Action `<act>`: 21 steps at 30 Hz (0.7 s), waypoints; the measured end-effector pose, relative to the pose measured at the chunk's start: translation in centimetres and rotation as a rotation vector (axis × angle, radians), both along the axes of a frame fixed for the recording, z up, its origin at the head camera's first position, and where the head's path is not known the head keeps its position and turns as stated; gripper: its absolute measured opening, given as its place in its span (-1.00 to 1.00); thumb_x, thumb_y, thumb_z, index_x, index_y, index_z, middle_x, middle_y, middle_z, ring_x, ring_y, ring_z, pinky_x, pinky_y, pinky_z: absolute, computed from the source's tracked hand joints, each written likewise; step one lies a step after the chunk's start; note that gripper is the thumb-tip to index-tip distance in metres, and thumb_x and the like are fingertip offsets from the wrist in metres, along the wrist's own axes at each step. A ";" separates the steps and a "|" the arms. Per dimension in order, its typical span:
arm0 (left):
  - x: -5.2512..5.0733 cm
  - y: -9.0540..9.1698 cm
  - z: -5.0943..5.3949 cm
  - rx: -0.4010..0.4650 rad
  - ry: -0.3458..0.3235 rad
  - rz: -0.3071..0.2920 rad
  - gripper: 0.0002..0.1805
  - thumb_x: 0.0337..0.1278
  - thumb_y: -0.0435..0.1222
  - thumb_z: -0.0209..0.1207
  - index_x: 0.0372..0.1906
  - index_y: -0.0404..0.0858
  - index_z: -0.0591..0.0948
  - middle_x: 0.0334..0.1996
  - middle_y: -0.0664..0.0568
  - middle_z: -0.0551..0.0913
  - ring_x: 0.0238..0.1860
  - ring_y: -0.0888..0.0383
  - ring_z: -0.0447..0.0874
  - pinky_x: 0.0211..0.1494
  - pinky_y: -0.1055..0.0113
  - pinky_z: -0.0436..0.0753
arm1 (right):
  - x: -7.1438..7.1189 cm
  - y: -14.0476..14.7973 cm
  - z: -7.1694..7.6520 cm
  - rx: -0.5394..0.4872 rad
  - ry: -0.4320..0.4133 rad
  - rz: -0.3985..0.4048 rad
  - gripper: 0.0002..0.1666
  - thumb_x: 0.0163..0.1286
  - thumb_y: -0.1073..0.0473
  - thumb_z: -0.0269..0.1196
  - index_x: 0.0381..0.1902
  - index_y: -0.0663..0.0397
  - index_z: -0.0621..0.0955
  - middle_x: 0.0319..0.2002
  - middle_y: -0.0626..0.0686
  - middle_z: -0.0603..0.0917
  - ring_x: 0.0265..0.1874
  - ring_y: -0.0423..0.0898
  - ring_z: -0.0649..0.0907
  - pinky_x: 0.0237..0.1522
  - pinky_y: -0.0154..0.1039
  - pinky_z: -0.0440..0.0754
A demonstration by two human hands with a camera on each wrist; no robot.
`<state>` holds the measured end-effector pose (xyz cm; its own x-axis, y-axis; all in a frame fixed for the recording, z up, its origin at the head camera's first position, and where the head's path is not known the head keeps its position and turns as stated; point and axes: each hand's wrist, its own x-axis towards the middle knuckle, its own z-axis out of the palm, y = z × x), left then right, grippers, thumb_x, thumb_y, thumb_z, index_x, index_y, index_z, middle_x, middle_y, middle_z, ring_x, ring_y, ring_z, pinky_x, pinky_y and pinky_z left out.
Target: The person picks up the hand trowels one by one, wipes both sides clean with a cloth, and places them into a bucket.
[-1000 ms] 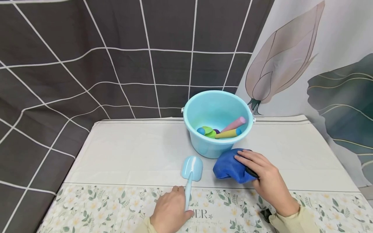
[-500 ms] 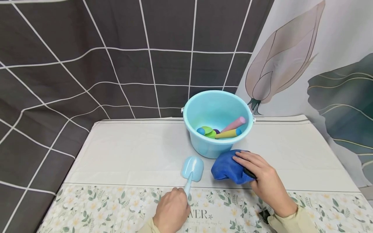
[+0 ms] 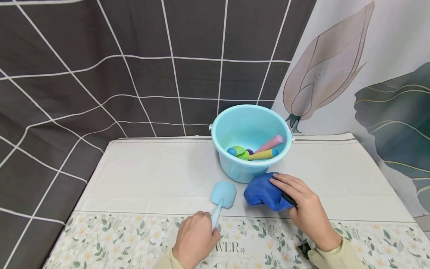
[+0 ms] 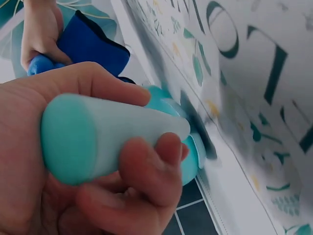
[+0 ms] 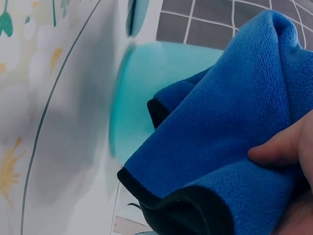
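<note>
My left hand [image 3: 195,239] grips the handle of a light blue toy shovel [image 3: 224,194], its scoop pointing away towards the bucket. Up close in the left wrist view, curled fingers wrap the pale handle [image 4: 127,134] with its teal rounded end. On the right, my right hand [image 3: 310,213] holds a bunched blue towel [image 3: 263,190] with black edging, just in front of the bucket. The right wrist view shows a finger pressed into the folded towel [image 5: 210,132]; the rest of that hand is mostly cut off.
A light blue bucket [image 3: 235,170] stands at the table's back edge. In it lie a pink stick [image 3: 270,143], a yellow one with a blue end [image 3: 262,154], and green, blue and purple pieces. A dark gridded curtain [image 3: 141,74] hangs behind.
My left hand has closed more fully round the shovel's handle and turned it; the scoop now shows a duller face and sits slightly further right. The right hand and towel have hardly moved.
</note>
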<state>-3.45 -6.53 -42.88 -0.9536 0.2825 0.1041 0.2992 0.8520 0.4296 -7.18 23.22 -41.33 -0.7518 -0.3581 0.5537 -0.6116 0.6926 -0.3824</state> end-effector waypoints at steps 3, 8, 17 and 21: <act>-0.1 -0.3 0.3 0.003 0.003 -0.001 -0.81 -0.25 -0.37 0.39 -0.63 -0.25 0.55 -0.72 0.19 0.30 -0.73 0.29 0.22 -0.69 0.41 0.27 | 0.0 -0.1 0.1 -0.024 0.014 0.000 0.14 -0.42 0.82 -0.07 0.23 0.12 0.62 0.26 0.13 0.58 0.24 0.14 0.52 0.37 -0.49 0.20; -0.2 -1.0 0.5 0.017 0.026 -0.018 -0.88 -0.21 -0.34 0.38 -0.51 -0.27 0.65 -0.68 0.21 0.35 -0.69 0.32 0.24 -0.67 0.43 0.27 | 0.0 -0.2 0.3 -0.050 0.008 -0.005 0.13 -0.37 0.84 -0.10 0.24 0.14 0.61 0.26 0.15 0.57 0.27 0.14 0.51 0.39 -0.44 0.22; -0.9 -3.0 0.9 -0.008 0.157 -0.137 -0.91 -0.17 -0.33 0.36 -0.47 -0.21 0.67 -0.64 0.24 0.34 -0.67 0.39 0.19 -0.67 0.52 0.21 | 0.4 -0.3 0.5 -0.088 0.017 -0.026 0.12 -0.35 0.86 -0.14 0.22 0.18 0.62 0.26 0.18 0.57 0.28 0.13 0.49 0.37 -0.42 0.26; -1.3 -3.6 1.2 -0.019 0.177 -0.201 -0.91 -0.17 -0.32 0.36 -0.45 -0.18 0.68 -0.65 0.26 0.32 -0.68 0.40 0.17 -0.68 0.53 0.19 | 0.4 -0.4 0.5 -0.094 0.024 -0.040 0.09 -0.33 0.85 -0.16 0.21 0.19 0.63 0.25 0.19 0.58 0.28 0.12 0.49 0.38 -0.40 0.27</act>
